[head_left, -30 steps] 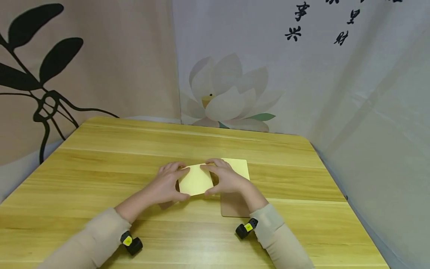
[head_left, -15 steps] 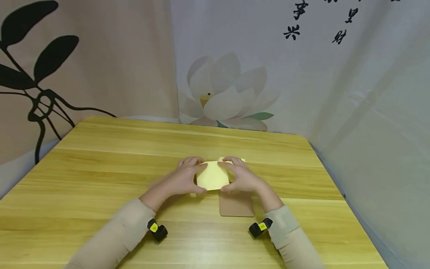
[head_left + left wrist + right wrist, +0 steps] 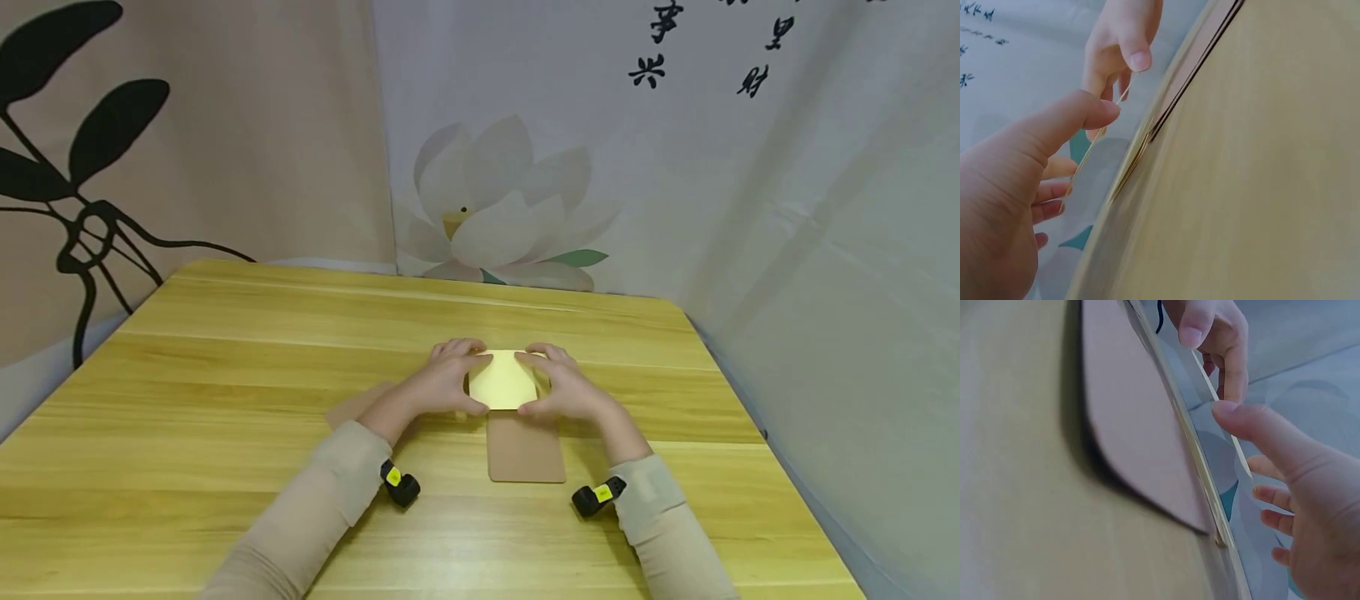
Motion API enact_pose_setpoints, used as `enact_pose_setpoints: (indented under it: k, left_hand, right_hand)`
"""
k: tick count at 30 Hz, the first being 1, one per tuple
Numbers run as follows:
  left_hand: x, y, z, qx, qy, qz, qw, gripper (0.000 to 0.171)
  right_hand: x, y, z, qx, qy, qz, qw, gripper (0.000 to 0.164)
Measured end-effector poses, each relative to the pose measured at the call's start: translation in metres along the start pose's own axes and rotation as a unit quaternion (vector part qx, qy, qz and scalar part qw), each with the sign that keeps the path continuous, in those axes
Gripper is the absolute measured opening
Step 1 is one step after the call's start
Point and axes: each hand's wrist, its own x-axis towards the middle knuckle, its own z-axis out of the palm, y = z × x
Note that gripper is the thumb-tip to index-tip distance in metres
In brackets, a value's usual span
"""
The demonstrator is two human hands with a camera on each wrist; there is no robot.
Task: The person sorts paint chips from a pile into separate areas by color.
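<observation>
A small yellow sheet of paper (image 3: 502,381) is held up between my two hands. My left hand (image 3: 447,379) pinches its left edge between thumb and fingers, and my right hand (image 3: 568,390) pinches the right edge. Below lies a brown card-like cover (image 3: 525,450) with rounded corners, its upper part hidden behind the sheet and my right hand. Both wrist views show the sheet (image 3: 1082,162) nearly edge-on, above and apart from the thin yellow layers (image 3: 1129,169) at the end of the brown piece.
Another brown flat piece (image 3: 356,406) lies partly under my left forearm. The wooden table (image 3: 300,517) reaches back to a printed curtain (image 3: 517,192). A small black camera sits on each wrist.
Both hands have carried the yellow sheet right and slightly away, from left of the brown cover to over its far end. The yellow square there is now covered from the head view.
</observation>
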Motion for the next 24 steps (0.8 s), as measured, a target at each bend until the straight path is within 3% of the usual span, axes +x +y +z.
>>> enact_pose_setpoints:
  k: [8,24]
  left_hand:
    - [0.020,-0.001,0.009,-0.008,-0.019,-0.005,0.9998,0.084]
    - [0.041,-0.007,0.028,-0.038,-0.038,-0.029,0.9981,0.081]
  right_hand:
    - [-0.002,0.015,-0.007,0.012,0.000,0.019,1.000,0.091]
    - [-0.001,0.039,-0.007,0.014,-0.009,0.034,0.999,0.087]
